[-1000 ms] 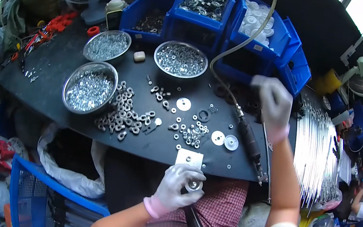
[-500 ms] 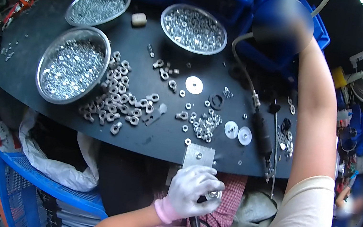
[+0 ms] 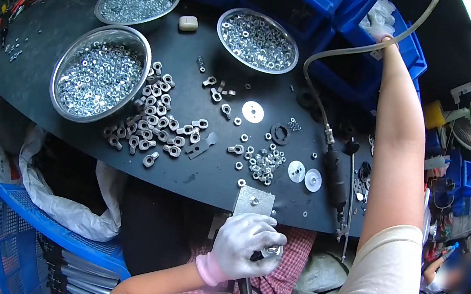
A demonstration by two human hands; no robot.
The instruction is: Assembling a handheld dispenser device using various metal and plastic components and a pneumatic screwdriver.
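Note:
My left hand (image 3: 242,246), in a white glove with a pink cuff, curls just below the table's front edge. Its fingers are closed round a dark part with a round silvery end (image 3: 273,249). Below that hand a black bar (image 3: 246,291) shows; whether it joins the held part I cannot tell. Beside the knuckles a flat metal plate (image 3: 255,201) with a bolt juts from the table edge. My right arm stretches far forward, and my gloved right hand (image 3: 379,20) is in a blue bin (image 3: 414,57) at the far right. Its fingers do not show clearly.
Metal bowls (image 3: 57,81) of small nuts stand left and centre. Several eye-shaped metal pieces (image 3: 150,160) lie loose near them. Loose nuts (image 3: 264,163), white discs (image 3: 313,180) and a hose-fed tool (image 3: 335,180) lie on the table (image 3: 196,83). A blue crate (image 3: 53,216) stands below left.
The view has shifted slightly. My right hand, blurred over before, now shows gloved in the far right blue bin. My left hand keeps its grip on the round-ended part.

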